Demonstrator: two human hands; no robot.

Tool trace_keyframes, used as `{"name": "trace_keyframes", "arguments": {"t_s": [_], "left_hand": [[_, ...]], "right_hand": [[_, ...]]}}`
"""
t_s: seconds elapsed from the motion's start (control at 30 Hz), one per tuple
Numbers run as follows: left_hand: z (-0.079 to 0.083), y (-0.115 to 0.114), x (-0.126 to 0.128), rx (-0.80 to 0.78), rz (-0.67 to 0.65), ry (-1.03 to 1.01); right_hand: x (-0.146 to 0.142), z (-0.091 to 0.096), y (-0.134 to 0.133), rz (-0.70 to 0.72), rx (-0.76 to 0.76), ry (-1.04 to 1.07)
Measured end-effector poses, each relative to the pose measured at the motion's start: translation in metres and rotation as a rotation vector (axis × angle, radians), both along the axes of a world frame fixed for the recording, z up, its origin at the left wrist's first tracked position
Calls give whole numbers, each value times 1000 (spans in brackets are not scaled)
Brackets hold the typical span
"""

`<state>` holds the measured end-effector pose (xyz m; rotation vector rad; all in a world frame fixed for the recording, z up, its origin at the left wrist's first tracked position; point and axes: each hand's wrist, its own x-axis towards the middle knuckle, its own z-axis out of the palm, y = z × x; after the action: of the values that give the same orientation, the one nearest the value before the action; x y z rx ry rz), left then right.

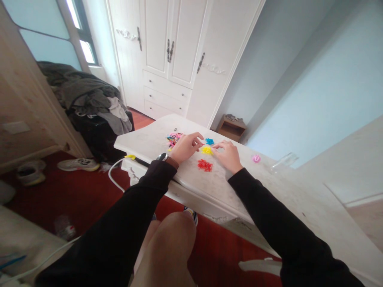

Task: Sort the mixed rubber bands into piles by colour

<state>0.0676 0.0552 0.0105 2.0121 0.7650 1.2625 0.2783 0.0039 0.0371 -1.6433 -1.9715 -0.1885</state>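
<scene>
Small elastic bands lie on the white table (158,129) in loose piles sorted by colour. My left hand (187,147), wearing a watch, hovers between the mixed-colour pile (173,139) and the yellow pile (206,150). Its thumb and forefinger come together in a pinch, with a tiny reddish speck at the tips. From the other side, my right hand (227,154) reaches to the yellow pile's right edge, fingertips pinched; what they hold is too small to name. The blue pile (209,141) sits behind the yellow one, and the red pile (205,165) is in front.
To the right on the table are a pink round item (255,158) and a clear glass lying on its side (284,161). A white cable (112,175) with a yellow end hangs at the left edge. A white wardrobe (170,40) stands behind.
</scene>
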Motion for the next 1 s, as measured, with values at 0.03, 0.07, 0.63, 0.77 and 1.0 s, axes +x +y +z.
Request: {"name": "trace_keyframes", "arguments": {"t_s": [0.03, 0.07, 0.63, 0.77, 1.0], "left_hand": [[-1, 0, 0, -10, -14, -9], [-1, 1, 0, -18, -27, -17], [1, -3, 0, 5, -134, -1], [0, -3, 0, -1, -141, 3], [2, -4, -2, 62, 43, 37]], "right_hand": [[1, 0, 0, 8, 14, 12], [1, -1, 1, 15, 28, 23], [-17, -4, -4, 378, 140, 86], [-14, -3, -3, 338, 117, 80], [-6, -5, -5, 253, -68, 248]]}}
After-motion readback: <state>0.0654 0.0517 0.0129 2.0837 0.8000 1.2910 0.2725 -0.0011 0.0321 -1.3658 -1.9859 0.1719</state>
